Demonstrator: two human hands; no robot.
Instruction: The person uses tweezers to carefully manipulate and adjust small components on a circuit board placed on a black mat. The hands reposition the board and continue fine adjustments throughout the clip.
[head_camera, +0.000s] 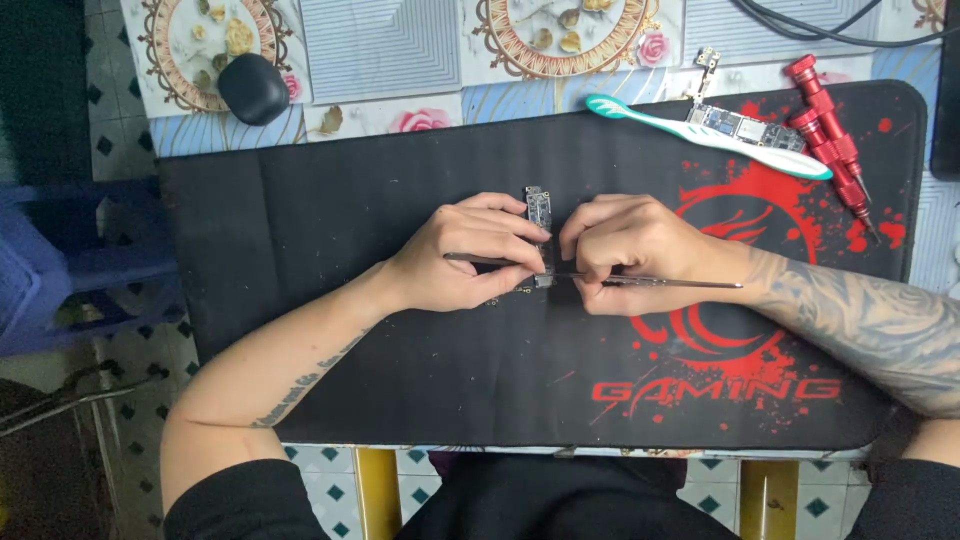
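Note:
A narrow circuit board (540, 212) lies upright in the picture on the black mat (330, 220), between my two hands. My left hand (465, 255) presses on its left side and grips a thin metal tool (478, 259) whose handle pokes out toward my wrist. My right hand (635, 250) holds a second slim metal tool (690, 284), its tip touching the board's lower end near my left fingertips. The lower part of the board is hidden by my fingers.
At the mat's far right lie a white and teal toothbrush (700, 122), another circuit board (745, 128) and two red screwdrivers (830, 135). A black rounded case (253, 88) sits on the patterned tabletop beyond. A blue plastic stool (60, 270) stands at the left.

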